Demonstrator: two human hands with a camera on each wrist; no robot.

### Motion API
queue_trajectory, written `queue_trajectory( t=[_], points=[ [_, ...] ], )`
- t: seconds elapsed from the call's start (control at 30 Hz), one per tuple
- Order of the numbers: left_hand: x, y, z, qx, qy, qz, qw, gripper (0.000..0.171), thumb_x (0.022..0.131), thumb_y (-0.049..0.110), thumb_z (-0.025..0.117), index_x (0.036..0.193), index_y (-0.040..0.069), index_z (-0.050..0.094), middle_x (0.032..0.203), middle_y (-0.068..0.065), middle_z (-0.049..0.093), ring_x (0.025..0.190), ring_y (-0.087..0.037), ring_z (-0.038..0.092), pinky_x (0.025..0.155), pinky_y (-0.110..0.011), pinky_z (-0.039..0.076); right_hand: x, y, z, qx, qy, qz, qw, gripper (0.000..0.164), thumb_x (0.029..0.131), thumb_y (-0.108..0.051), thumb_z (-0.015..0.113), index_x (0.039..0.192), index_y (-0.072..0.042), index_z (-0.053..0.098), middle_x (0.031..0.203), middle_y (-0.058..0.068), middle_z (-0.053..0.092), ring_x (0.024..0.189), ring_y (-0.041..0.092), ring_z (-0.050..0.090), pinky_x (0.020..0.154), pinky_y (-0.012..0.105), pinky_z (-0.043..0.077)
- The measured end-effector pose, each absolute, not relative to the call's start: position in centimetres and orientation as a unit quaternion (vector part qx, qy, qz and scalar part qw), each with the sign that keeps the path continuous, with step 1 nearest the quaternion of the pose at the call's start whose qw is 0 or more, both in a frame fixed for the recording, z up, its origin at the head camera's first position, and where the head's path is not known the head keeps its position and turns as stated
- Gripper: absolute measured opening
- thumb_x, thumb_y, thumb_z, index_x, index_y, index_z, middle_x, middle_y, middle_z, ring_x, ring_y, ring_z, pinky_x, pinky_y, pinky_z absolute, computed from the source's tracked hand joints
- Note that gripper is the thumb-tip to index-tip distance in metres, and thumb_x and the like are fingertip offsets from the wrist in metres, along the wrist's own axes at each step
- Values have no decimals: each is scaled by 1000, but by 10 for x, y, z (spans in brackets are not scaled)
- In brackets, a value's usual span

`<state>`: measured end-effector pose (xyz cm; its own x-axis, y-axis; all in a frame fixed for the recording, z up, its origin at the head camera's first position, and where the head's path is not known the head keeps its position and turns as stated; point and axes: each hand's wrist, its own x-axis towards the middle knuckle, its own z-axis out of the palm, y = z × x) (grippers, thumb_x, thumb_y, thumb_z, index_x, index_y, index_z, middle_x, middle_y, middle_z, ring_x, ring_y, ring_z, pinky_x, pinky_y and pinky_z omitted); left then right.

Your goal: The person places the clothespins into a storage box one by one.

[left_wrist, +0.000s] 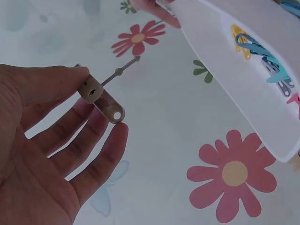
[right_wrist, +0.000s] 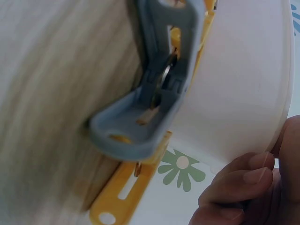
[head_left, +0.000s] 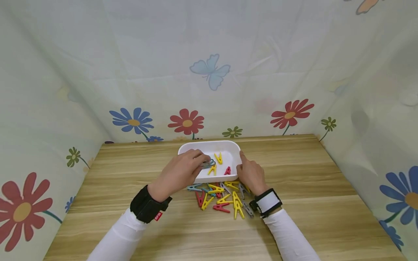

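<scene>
My left hand [head_left: 183, 169] reaches over the white tray [head_left: 209, 179], palm down. In the left wrist view a grey-brown clothespin [left_wrist: 107, 104] is pinched between its thumb and fingertips, with the other fingers loosely bent. My right hand [head_left: 253, 174] grips the tray's right rim near the front corner, its index finger along the side. Within the tray lie two yellow clothespins [head_left: 218, 158] and a red clothespin [head_left: 227, 170]. Bluish-grey clothespins [head_left: 208, 164] show by the left fingertips, partly hidden by them.
A heap of yellow, red, blue and grey clothespins [head_left: 224, 198] lies on the wooden table [head_left: 147, 232] right before the tray. A grey clothespin [right_wrist: 136, 126] is close to the right wrist. Flower-printed cloth [head_left: 209, 105] walls the table behind and on both sides.
</scene>
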<state>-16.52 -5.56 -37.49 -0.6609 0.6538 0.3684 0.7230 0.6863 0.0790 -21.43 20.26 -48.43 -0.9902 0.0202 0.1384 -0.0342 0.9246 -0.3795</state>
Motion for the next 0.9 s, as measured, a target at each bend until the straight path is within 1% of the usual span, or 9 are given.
queue_trajectory(
  t=[0.1, 0.23, 0.33, 0.5, 0.6, 0.73, 0.9],
  points=[
    [-175, -53, -374, -381, -902, -117, 169, 30, 90, 19, 72, 119, 15, 68, 112, -2, 68, 104, -16, 62, 92, -33, 54, -215, 202, -484, 5, -978, 196, 68, 58, 94, -18, 52, 150, -5, 39, 54, 5, 45, 46, 21, 44, 43, 30, 29],
    [-188, -49, -374, -373, -904, -126, 168, 29, 91, 17, 70, 119, 14, 67, 109, -2, 67, 99, -16, 63, 88, -32, 55, -216, 202, -484, 4, -979, 192, 74, 58, 95, -18, 52, 150, -6, 40, 54, 5, 45, 45, 21, 44, 43, 30, 28],
    [-200, -47, -377, -357, -912, -133, 152, 29, 91, 17, 69, 120, 14, 67, 109, -2, 67, 96, -16, 64, 84, -31, 56, -217, 202, -484, 2, -979, 190, 78, 57, 95, -18, 52, 149, -6, 41, 54, 5, 45, 45, 21, 43, 43, 30, 28],
    [-222, -46, -389, -332, -924, -152, 116, 30, 92, 18, 69, 121, 13, 66, 110, -2, 69, 93, -15, 64, 84, -31, 56, -218, 202, -485, -2, -979, 191, 73, 58, 94, -18, 53, 149, -7, 41, 54, 5, 45, 46, 21, 44, 43, 31, 29],
    [-234, -46, -398, -318, -930, -153, 105, 30, 92, 19, 69, 122, 13, 65, 110, -2, 69, 92, -15, 64, 86, -32, 56, -218, 202, -485, -2, -979, 194, 69, 58, 94, -18, 53, 150, -6, 40, 54, 5, 45, 46, 21, 44, 43, 31, 29],
    [-248, -48, -409, -300, -938, -151, 91, 32, 93, 19, 68, 124, 14, 64, 113, -4, 69, 96, -17, 64, 89, -35, 55, -217, 201, -485, -1, -979, 191, 68, 59, 94, -19, 53, 150, -6, 40, 54, 5, 45, 46, 21, 44, 43, 31, 29],
    [-260, -52, -421, -287, -942, -156, 84, 30, 93, 18, 67, 123, 14, 64, 113, -4, 68, 95, -18, 63, 89, -36, 56, -217, 201, -486, 1, -979, 188, 76, 58, 94, -18, 54, 149, -6, 41, 54, 5, 46, 46, 21, 44, 42, 31, 29]
  ],
)
